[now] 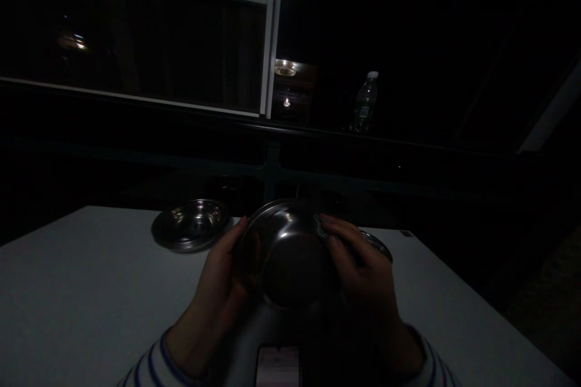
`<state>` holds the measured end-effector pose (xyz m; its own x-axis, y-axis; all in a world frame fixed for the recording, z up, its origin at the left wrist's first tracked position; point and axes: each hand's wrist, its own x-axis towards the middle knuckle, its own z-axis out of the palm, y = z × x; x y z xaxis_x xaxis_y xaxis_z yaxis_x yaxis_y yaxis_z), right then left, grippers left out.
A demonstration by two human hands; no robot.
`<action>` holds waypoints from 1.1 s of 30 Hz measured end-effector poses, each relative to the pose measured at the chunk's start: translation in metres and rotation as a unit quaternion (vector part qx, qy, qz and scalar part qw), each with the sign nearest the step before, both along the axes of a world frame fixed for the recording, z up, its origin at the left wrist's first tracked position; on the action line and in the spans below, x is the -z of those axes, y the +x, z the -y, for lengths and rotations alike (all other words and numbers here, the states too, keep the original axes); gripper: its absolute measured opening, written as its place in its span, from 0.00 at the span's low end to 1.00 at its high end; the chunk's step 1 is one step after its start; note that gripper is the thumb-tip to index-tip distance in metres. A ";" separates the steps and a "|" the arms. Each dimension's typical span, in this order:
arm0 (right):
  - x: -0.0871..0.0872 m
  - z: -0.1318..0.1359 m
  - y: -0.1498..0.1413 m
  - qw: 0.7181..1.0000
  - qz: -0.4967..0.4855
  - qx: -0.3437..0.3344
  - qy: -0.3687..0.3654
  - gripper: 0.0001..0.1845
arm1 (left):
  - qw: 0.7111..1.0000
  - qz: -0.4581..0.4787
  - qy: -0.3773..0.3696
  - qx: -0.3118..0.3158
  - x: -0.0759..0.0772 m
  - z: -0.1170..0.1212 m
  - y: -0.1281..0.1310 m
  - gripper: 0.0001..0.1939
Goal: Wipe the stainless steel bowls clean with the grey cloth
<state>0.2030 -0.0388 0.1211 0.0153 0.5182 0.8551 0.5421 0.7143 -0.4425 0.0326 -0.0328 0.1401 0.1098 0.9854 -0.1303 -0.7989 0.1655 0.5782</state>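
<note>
A shiny steel bowl (293, 254) is tilted up in front of me, its rounded underside towards the camera. Gripping its left side by the rim is my left hand (222, 272). My right hand (361, 266) is closed at the bowl's upper right, fingers pinching a small grey textured wad (320, 227) against the metal. Whether that wad is cloth or a scouring pad is too dark to tell. Behind my right hand, part of another steel dish (377, 245) shows on the table; the hand covers the rest.
Nested steel bowls (190, 227) stand at the white table's (91, 290) back left. A lit phone (278, 367) is at the bottom centre. Beyond the table, a plastic bottle (365, 103) stands on a ledge by a window frame (267, 42). The surroundings are very dark.
</note>
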 end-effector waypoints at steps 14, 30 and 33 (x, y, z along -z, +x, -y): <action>0.013 -0.001 -0.008 0.996 0.005 0.029 0.088 0.16 | 0.997 0.078 0.003 0.001 0.003 -0.006 -0.008 0.10; 0.025 -0.007 -0.018 0.983 0.069 0.060 0.161 0.17 | 0.996 0.086 -0.014 -0.010 0.003 -0.007 -0.011 0.10; 0.027 -0.007 -0.019 0.979 0.074 0.073 0.175 0.16 | 0.997 0.083 -0.005 0.001 0.003 -0.007 -0.011 0.10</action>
<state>0.1836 -0.0321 0.0944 -0.0701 0.1942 0.9785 0.6894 0.7183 -0.0932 0.0216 -0.0253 0.1372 0.1325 0.9840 -0.1192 -0.8831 0.1719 0.4366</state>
